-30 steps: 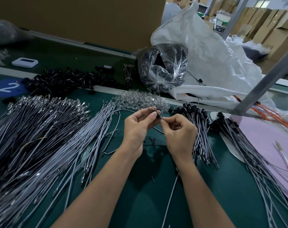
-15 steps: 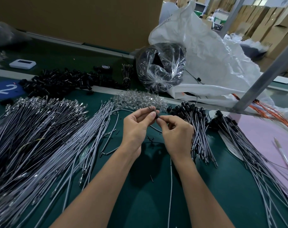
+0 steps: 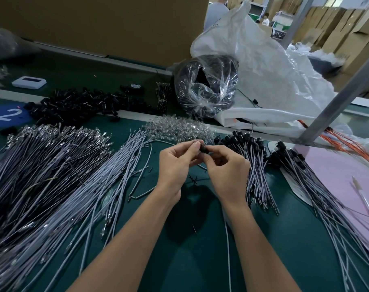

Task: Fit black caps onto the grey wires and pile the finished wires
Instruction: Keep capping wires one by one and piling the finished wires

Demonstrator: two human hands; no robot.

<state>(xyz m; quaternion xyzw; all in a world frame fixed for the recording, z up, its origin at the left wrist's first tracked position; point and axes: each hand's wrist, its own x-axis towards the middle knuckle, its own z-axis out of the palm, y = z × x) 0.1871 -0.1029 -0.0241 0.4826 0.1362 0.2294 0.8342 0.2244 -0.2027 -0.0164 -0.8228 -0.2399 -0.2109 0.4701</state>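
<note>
Green table (image 3: 200, 260), seen from the head camera, with clock directions taken from the hands at centre. At 9 o'clock lies the heap of bare grey wires (image 3: 53, 186), far too many to count. From 3 to 4 o'clock lie two piles of finished wires (image 3: 255, 165), capped ends toward 12. At 10 o'clock is one heap of loose black caps (image 3: 84, 104), also uncountable. The left hand (image 3: 175, 165) pinches a single black cap (image 3: 204, 149) between thumb and fingertips. The right hand (image 3: 228, 171), fingers curled, pinches one grey wire (image 3: 226, 239) just behind that cap, and the wire trails toward 6 o'clock. Whether the cap is fully seated cannot be told.

The step will probably go best with the wire gripped close to its tip so it cannot buckle, held in line with the cap's bore and pushed straight home. The wire then goes on the nearer pile at 3 o'clock.
</note>
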